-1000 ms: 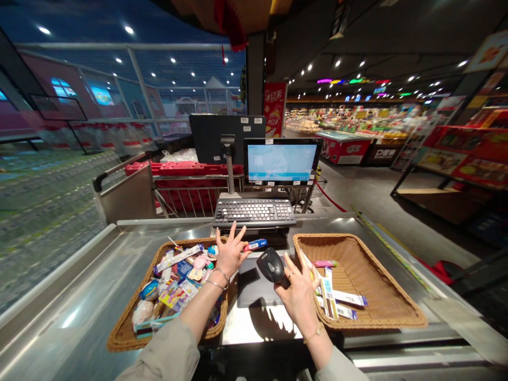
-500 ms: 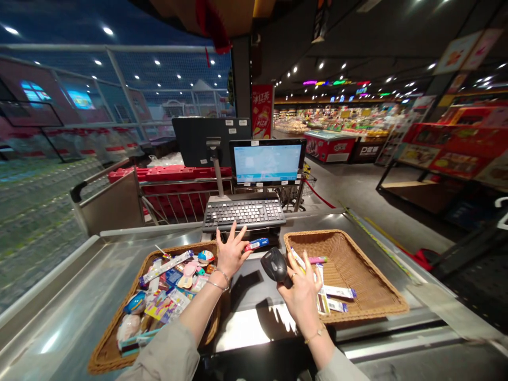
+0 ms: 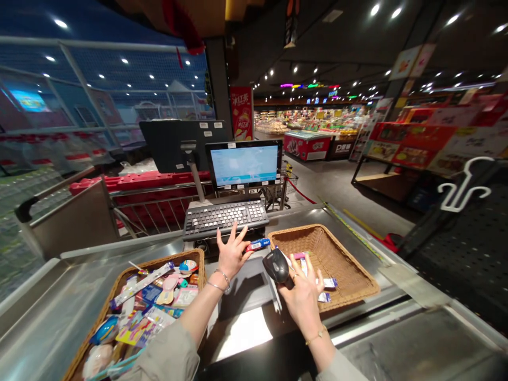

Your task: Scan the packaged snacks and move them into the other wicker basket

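Note:
My left hand (image 3: 231,252) pinches a small blue and red packet (image 3: 257,245) between thumb and forefinger, the other fingers spread, just in front of the black keyboard (image 3: 224,216). My right hand (image 3: 302,292) grips a black handheld barcode scanner (image 3: 277,264), its head turned toward the packet. A wicker basket (image 3: 119,288) at the left is full of several small wrapped goods. A second wicker basket (image 3: 349,267) at the right holds a few flat packets behind my right hand.
A lit till screen (image 3: 243,165) stands behind the keyboard on the steel counter (image 3: 47,312), with a dark second display (image 3: 174,140) beside it. Red shopping trolleys (image 3: 159,198) stand behind the counter. Shop aisles and shelves (image 3: 432,143) stretch to the right.
The view has swung to the right, so everything has slid left in the picture. Both hands keep their grips; the scanner has drawn a little closer to the packet.

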A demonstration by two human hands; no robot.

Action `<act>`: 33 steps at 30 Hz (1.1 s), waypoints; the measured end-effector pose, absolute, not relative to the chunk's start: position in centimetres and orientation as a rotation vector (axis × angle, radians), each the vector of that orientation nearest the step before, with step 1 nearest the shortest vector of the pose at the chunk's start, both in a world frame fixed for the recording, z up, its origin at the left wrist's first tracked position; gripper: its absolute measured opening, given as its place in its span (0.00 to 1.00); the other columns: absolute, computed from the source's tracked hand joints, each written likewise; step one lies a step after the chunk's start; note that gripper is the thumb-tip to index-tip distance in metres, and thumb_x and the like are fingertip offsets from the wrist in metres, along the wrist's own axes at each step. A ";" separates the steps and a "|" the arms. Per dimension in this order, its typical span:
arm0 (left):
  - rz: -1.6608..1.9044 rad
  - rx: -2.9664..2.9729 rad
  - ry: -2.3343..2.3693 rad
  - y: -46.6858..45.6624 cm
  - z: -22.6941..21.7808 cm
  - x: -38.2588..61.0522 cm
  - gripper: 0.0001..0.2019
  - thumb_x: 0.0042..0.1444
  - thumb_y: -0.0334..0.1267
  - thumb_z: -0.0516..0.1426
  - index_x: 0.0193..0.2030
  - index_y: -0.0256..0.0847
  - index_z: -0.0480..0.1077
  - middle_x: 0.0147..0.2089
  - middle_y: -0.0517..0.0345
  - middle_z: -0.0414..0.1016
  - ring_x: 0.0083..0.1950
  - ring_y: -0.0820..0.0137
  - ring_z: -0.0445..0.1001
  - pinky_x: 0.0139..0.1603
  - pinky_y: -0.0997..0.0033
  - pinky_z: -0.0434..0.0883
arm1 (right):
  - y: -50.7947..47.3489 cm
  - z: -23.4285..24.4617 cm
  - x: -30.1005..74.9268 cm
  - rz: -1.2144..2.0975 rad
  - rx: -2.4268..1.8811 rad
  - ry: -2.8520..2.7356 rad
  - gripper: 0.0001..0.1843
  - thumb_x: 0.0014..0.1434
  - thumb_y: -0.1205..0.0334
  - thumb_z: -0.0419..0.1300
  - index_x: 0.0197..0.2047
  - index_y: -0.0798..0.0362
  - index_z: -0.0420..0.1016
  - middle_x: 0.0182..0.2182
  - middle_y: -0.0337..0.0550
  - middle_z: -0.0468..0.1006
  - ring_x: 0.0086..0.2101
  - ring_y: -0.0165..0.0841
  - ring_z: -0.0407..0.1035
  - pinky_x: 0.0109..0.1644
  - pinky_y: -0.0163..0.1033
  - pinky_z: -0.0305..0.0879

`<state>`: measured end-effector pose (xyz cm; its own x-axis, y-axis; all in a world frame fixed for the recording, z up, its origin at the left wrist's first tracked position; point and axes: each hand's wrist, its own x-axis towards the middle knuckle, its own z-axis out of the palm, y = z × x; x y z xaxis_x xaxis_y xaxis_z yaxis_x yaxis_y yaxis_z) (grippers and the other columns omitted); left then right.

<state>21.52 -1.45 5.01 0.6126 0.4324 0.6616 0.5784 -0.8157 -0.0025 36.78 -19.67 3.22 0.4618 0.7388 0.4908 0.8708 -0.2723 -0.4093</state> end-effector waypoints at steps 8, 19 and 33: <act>-1.010 -2.660 -0.753 -1.7 5.1 24.0 0.08 0.58 0.45 0.58 0.41 0.48 0.75 0.65 0.53 0.67 0.71 0.49 0.54 0.67 0.25 0.34 | -20.7 3.2 38.2 -0.273 -2.131 -1.232 0.16 0.55 0.57 0.59 0.47 0.44 0.78 0.59 0.41 0.72 0.65 0.50 0.48 0.63 0.63 0.38; -1.030 -2.714 -0.613 -2.1 4.9 27.6 0.07 0.61 0.42 0.56 0.41 0.48 0.75 0.65 0.55 0.67 0.72 0.51 0.53 0.67 0.25 0.34 | -22.4 3.2 40.1 -0.360 -2.207 -1.048 0.16 0.54 0.57 0.58 0.45 0.47 0.79 0.57 0.41 0.73 0.66 0.49 0.47 0.64 0.62 0.38; -1.045 -2.771 -0.433 -2.8 3.9 30.6 0.12 0.60 0.40 0.57 0.50 0.56 0.73 0.65 0.56 0.68 0.72 0.50 0.51 0.65 0.23 0.36 | -24.2 3.2 41.6 -0.459 -2.276 -0.926 0.14 0.53 0.55 0.60 0.42 0.48 0.79 0.55 0.40 0.75 0.65 0.47 0.50 0.63 0.59 0.40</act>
<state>30.60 -2.80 3.88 0.7158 0.2149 0.6644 0.3184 -0.9473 -0.0366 41.61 -24.22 3.25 0.6921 0.4975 0.5230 0.7175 -0.5537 -0.4227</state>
